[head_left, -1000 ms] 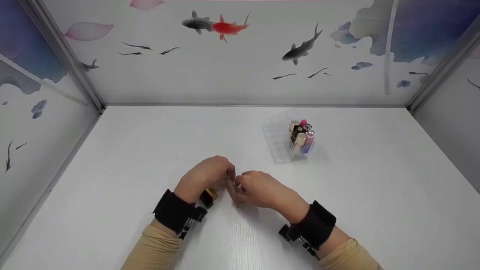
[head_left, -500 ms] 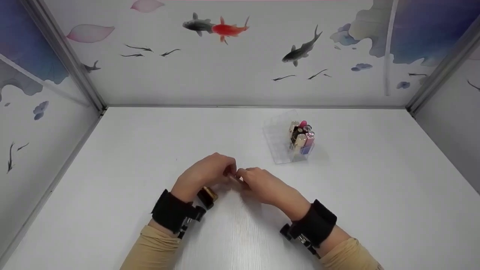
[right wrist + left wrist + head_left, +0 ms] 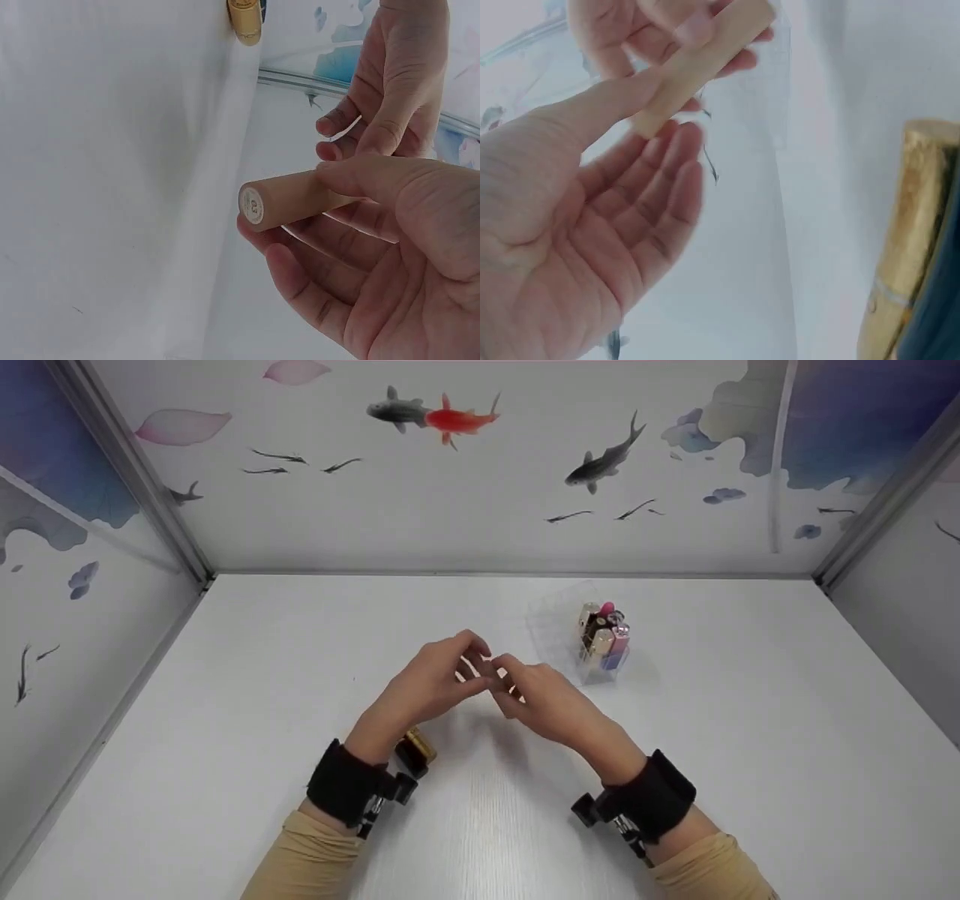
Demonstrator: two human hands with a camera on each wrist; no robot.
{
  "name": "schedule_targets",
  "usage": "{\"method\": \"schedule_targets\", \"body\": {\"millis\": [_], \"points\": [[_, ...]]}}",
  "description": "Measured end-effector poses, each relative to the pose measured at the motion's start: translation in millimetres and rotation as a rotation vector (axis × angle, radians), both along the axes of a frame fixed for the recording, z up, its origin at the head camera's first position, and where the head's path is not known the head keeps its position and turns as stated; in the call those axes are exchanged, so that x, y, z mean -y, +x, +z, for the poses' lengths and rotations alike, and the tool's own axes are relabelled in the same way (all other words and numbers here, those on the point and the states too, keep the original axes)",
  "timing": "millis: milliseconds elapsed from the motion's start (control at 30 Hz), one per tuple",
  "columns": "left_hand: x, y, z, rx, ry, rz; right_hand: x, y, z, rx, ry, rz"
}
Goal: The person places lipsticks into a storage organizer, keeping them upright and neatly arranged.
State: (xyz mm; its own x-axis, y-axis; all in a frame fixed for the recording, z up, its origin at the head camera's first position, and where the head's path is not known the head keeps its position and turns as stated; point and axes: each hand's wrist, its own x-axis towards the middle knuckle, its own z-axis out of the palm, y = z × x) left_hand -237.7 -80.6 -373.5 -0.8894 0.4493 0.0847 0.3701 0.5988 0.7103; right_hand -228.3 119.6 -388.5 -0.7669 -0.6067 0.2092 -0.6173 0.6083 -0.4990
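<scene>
A beige lipstick tube [image 3: 289, 199] with a round white label on its end is between my two hands, above the table. My right hand [image 3: 559, 701] pinches it, thumb on one side and fingers behind, as the right wrist view shows. My left hand [image 3: 427, 682] is at the tube's other end; in the left wrist view its thumb [image 3: 622, 97] touches the tube, while its fingers lie loosely curved below. Beside the left wrist a gold lipstick tube [image 3: 904, 240] with a dark part alongside lies on the table, partly hidden by the arm.
A clear plastic organizer [image 3: 553, 634] stands on the white table [image 3: 285, 645] at back right. Several lipsticks [image 3: 604, 634] in gold, black and pink fill its right side. Printed panels [image 3: 480, 525] enclose the table's back and sides.
Both hands have risen and moved forward, away from the body, with the beige lipstick tube. My left fingers have spread from their tighter bend. The gold tube and organizer stay put.
</scene>
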Motion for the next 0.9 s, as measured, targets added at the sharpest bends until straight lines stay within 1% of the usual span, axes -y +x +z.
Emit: {"method": "schedule_targets", "body": {"millis": [167,267,333,400,500,567,667,767,900], "points": [[-13,-0.5,-2.8,-0.088,0.203,0.101,-2,-4.6,6.9,-0.043,-0.086,-0.077],[-21,-0.5,-2.9,-0.141,0.287,0.162,-4,-7.1,10.8,-0.064,-0.149,-0.121],[-27,-1.0,-2.0,-0.168,0.322,0.199,-5,-8.4,14.0,-0.065,-0.194,-0.154],[-33,-2.0,-0.3,-0.193,0.343,0.227,-7,-9.7,17.0,-0.086,-0.234,-0.195],[-44,-3.6,3.9,-0.225,0.363,0.250,-11,-11.9,21.5,-0.131,-0.282,-0.261],[-51,-4.2,7.4,-0.238,0.381,0.252,-15,-14.1,23.8,-0.174,-0.312,-0.300],[-61,-4.4,11.7,-0.258,0.396,0.229,-20,-18.2,26.5,-0.253,-0.363,-0.354],[-71,-4.6,14.2,-0.282,0.390,0.182,-27,-23.7,27.9,-0.353,-0.418,-0.411],[-83,-7.4,14.3,-0.319,0.357,0.122,-37,-31.0,28.6,-0.453,-0.489,-0.461]]}}
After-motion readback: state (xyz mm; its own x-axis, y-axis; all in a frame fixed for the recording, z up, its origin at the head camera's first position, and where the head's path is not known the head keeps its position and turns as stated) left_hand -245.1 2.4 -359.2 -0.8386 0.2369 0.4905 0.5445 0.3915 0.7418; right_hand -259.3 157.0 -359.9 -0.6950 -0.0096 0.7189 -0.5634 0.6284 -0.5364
